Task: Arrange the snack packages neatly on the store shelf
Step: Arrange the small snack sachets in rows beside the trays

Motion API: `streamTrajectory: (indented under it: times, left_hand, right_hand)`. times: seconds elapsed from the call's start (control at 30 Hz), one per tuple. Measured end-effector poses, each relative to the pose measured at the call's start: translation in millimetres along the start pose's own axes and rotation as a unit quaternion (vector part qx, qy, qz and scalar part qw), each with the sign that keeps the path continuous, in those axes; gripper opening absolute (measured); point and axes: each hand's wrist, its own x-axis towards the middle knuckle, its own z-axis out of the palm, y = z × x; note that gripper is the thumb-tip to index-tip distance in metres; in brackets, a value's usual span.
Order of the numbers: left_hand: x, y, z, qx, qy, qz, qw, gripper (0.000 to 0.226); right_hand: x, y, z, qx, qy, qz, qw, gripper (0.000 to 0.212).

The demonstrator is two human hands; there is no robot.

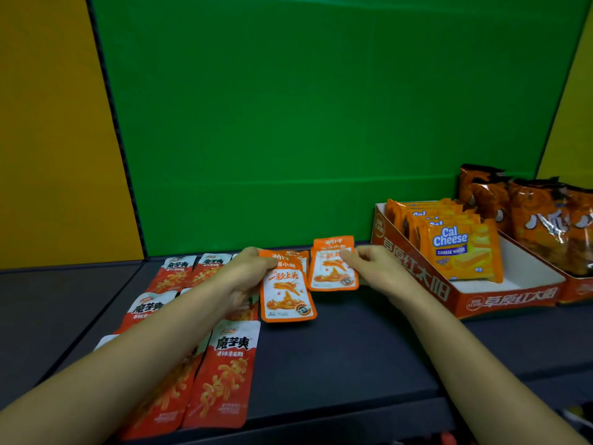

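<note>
On the dark shelf (337, 348), my left hand (247, 277) grips a small stack of orange-and-white snack packets (287, 295) by their upper left corner; the front packet hangs down over the shelf. My right hand (373, 268) pinches the upper right edge of another orange-and-white packet (332, 269), which lies flat near the back of the shelf, just right of the stack. Several red-and-white long snack packets (224, 374) lie in rows at the left, partly hidden under my left forearm.
A red cardboard display box (500, 300) at the right holds several orange Cal Cheese wafer packs (462, 252). Behind it, a second box holds dark orange snack bags (545, 220). A green back panel (305, 123) and yellow side panels bound the shelf.
</note>
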Motion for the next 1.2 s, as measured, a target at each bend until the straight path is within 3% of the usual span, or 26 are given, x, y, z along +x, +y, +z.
streamTrajectory:
  times: [0.13, 0.33, 0.53, 0.7, 0.87, 1.0, 1.2]
  left_hand:
    - [5, -4, 2, 0.072, 0.008, 0.008, 0.997, 0.022]
    - [6, -6, 11, 0.215, 0.003, 0.053, 0.975, 0.013]
    - [15, -12, 7, 0.462, 0.034, 0.094, 0.881, 0.031]
    - [20, -18, 9, 0.525, 0.07, 0.111, 0.841, 0.045]
    - [19, -21, 11, 0.57, 0.11, 0.137, 0.803, 0.045]
    - [15, -13, -1, 0.56, 0.187, 0.207, 0.78, 0.043]
    - [-22, -21, -58, 0.544, 0.307, 0.228, 0.747, 0.03]
  right_hand:
    - [-14, 16, -7, -0.055, -0.08, 0.022, 0.995, 0.039]
    - [-18, 19, -3, -0.145, -0.09, 0.016, 0.985, 0.047]
    - [-18, 21, -2, -0.225, -0.069, 0.008, 0.972, 0.045]
    - [-20, 18, -2, -0.231, -0.067, 0.009, 0.971, 0.04]
    - [-21, 13, -3, -0.22, -0.04, -0.005, 0.975, 0.032]
    - [-12, -7, 1, -0.206, -0.002, -0.114, 0.972, 0.02]
    - [6, -82, 49, -0.224, -0.089, -0.278, 0.93, 0.025]
